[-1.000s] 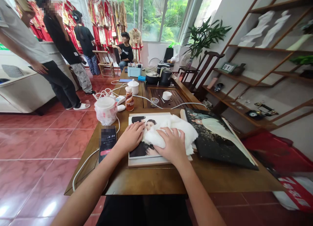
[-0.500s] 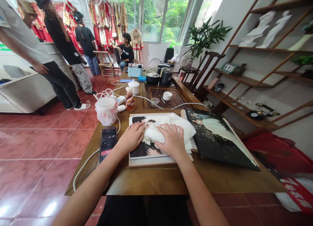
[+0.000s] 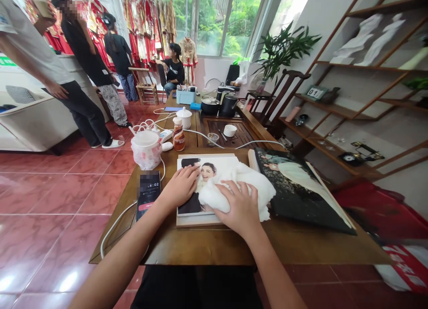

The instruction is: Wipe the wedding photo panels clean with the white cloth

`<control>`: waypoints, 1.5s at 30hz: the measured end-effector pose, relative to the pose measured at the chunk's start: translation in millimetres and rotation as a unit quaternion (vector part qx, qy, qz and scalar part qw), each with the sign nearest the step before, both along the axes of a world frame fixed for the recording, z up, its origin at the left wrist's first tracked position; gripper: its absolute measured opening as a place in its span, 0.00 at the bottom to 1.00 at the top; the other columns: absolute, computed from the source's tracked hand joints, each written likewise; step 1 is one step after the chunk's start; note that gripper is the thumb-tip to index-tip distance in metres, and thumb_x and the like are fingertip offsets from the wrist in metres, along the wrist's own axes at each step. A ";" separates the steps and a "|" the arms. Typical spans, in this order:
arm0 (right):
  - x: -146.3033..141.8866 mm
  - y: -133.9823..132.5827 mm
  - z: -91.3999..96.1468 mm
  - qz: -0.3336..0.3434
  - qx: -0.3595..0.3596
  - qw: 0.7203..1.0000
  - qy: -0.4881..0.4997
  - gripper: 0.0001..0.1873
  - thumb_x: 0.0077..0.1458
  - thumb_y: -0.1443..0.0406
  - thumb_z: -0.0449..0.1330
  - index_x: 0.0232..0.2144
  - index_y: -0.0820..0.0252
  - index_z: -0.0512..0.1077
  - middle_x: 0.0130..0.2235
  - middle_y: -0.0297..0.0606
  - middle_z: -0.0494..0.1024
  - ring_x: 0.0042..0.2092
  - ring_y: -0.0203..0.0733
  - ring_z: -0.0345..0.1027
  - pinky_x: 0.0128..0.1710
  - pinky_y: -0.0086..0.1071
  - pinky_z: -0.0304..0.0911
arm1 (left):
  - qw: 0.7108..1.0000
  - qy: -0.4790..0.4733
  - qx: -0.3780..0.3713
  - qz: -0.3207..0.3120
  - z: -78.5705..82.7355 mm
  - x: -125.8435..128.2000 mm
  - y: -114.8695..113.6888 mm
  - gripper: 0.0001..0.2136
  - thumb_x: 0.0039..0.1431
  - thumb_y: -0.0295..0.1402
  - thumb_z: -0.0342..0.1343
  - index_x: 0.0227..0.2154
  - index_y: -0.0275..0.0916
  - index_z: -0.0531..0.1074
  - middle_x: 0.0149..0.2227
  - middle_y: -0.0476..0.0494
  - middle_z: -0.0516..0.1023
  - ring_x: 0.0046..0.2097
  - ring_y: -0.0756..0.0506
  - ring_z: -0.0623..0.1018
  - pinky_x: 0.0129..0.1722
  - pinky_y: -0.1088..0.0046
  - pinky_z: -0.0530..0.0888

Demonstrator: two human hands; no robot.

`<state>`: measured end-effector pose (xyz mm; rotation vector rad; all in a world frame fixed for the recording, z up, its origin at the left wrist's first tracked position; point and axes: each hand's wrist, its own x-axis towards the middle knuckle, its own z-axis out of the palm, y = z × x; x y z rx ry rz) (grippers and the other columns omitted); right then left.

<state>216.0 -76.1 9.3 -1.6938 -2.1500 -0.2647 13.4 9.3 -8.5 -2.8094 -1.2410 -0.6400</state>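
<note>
Daylight comes through the big window (image 3: 234,19) ahead of me. Left of it hang red robes (image 3: 147,19). Right of it stand a plant (image 3: 284,43), a dark chair (image 3: 289,84) and wooden shelves (image 3: 364,68) on a white wall (image 3: 334,10). Below it, glossy red floor (image 3: 50,188) tiles run to my surface (image 3: 207,246).

The cloth (image 3: 244,188) is white, soft and fluffy, like a thick towel. The photo (image 3: 217,162) under it is smooth and shiny, and its edge looks like pale wood. The tabletop (image 3: 207,249) is brown wood, smooth with a dull shine. The floor (image 3: 60,197) is red tile, very glossy, with bright spots of light. The phone (image 3: 149,194) has a shiny glass face. The bag (image 3: 146,155) is thin, crinkly plastic.
</note>
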 end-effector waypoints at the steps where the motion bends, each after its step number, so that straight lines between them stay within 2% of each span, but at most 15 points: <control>1: 0.0 6.1 0.3 0.001 0.002 1.000 -0.001 0.25 0.48 0.51 0.59 0.48 0.51 0.71 0.50 0.40 0.72 0.48 0.55 0.56 0.52 0.50 0.42 | 1.000 0.002 -0.001 -0.001 -0.2 -0.2 -0.5 0.16 0.67 0.31 0.43 0.56 0.39 0.61 0.61 0.39 0.63 0.62 0.42 0.63 0.60 0.60 0.61; 5: -1.2 31.4 -0.2 -0.002 0.011 1.000 0.000 0.25 0.48 0.52 0.60 0.48 0.52 0.71 0.48 0.41 0.72 0.47 0.55 0.56 0.50 0.49 0.43 | 1.000 0.011 -0.008 -0.005 -0.1 -1.0 -2.4 0.17 0.66 0.30 0.44 0.56 0.39 0.60 0.61 0.39 0.63 0.62 0.42 0.63 0.60 0.61 0.62; 8: -2.4 38.8 -1.4 -0.006 0.014 1.000 0.002 0.25 0.48 0.52 0.60 0.48 0.52 0.71 0.48 0.41 0.72 0.48 0.55 0.55 0.51 0.49 0.42 | 1.000 0.008 -0.015 -0.007 0.4 -1.6 -3.3 0.18 0.66 0.29 0.45 0.57 0.40 0.60 0.61 0.39 0.63 0.62 0.42 0.63 0.60 0.60 0.62; 11: -2.7 30.6 -2.5 -0.006 0.013 1.000 0.002 0.25 0.48 0.52 0.60 0.48 0.53 0.71 0.49 0.41 0.72 0.48 0.55 0.56 0.52 0.49 0.42 | 1.000 0.006 -0.015 -0.005 0.6 -1.6 -3.0 0.17 0.66 0.30 0.44 0.56 0.39 0.61 0.61 0.39 0.63 0.62 0.41 0.63 0.60 0.60 0.62; 17: -1.7 -5.1 -3.9 -0.009 0.018 1.000 0.006 0.26 0.48 0.50 0.60 0.49 0.51 0.71 0.52 0.41 0.71 0.50 0.57 0.55 0.54 0.51 0.41 | 1.000 -0.008 -0.009 -0.003 1.2 -0.4 0.0 0.16 0.67 0.32 0.43 0.56 0.40 0.61 0.61 0.39 0.64 0.62 0.42 0.63 0.60 0.59 0.61; 20: -0.8 -9.4 -2.7 -0.008 0.010 1.000 0.001 0.26 0.49 0.51 0.59 0.49 0.50 0.70 0.52 0.40 0.71 0.50 0.57 0.55 0.53 0.51 0.42 | 1.000 -0.007 -0.008 -0.001 1.6 0.4 0.3 0.15 0.67 0.32 0.44 0.55 0.40 0.62 0.60 0.39 0.64 0.62 0.42 0.63 0.60 0.59 0.61; 28: -0.7 27.5 0.7 -0.008 0.011 1.000 -0.011 0.25 0.47 0.52 0.59 0.48 0.52 0.71 0.48 0.40 0.72 0.47 0.54 0.57 0.51 0.48 0.43 | 1.000 -0.006 -0.009 -0.007 2.3 0.8 -3.6 0.16 0.66 0.30 0.44 0.55 0.39 0.61 0.60 0.38 0.64 0.62 0.42 0.63 0.60 0.59 0.62; 31: -1.4 32.4 -0.4 -0.012 0.015 1.000 -0.009 0.25 0.48 0.52 0.59 0.48 0.52 0.71 0.48 0.40 0.72 0.47 0.54 0.57 0.51 0.48 0.43 | 1.000 -0.006 -0.014 -0.006 2.1 0.7 -3.9 0.16 0.66 0.30 0.44 0.56 0.40 0.61 0.60 0.38 0.64 0.62 0.42 0.63 0.60 0.59 0.62; 41: -0.3 -11.6 -3.2 -0.004 0.006 1.000 0.009 0.25 0.48 0.53 0.60 0.49 0.51 0.70 0.53 0.39 0.70 0.50 0.56 0.56 0.54 0.50 0.41 | 1.000 0.008 -0.009 0.000 3.1 1.6 0.1 0.16 0.67 0.31 0.44 0.56 0.38 0.61 0.60 0.38 0.64 0.62 0.41 0.63 0.61 0.59 0.60; 45: 1.1 -7.8 -1.8 -0.002 0.001 1.000 0.010 0.25 0.48 0.51 0.60 0.49 0.51 0.71 0.52 0.39 0.71 0.50 0.56 0.56 0.54 0.51 0.42 | 1.000 0.003 -0.009 0.001 3.6 1.7 -0.4 0.16 0.67 0.31 0.43 0.56 0.39 0.61 0.60 0.39 0.64 0.62 0.41 0.63 0.61 0.59 0.60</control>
